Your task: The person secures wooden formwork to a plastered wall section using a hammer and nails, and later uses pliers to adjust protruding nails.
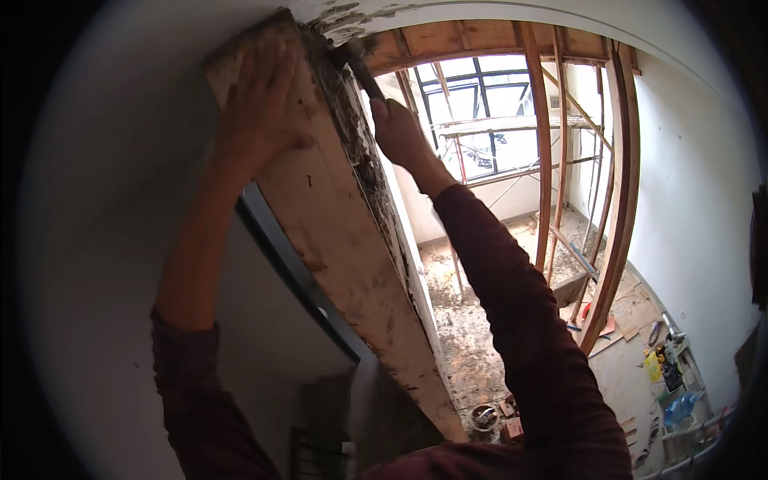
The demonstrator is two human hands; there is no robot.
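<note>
A long pale wooden board (336,256) runs diagonally from the ceiling to the lower middle, with a rough, crumbly dark strip (370,180) along its right edge. My left hand (260,108) lies on the board near its upper end, fingers spread and stretched out. My right hand (394,128) grips the handle of a dark hammer-like tool (366,80), whose head is at the crumbly top of that strip, beside the board. Whether the head touches the material I cannot tell.
Wooden posts (544,160) and scaffold bars (480,122) stand before a gridded window (444,104). Below, the debris-strewn floor (464,336) holds a small bucket (485,416), planks and a blue plastic container (680,408). A white wall (680,200) closes the right side.
</note>
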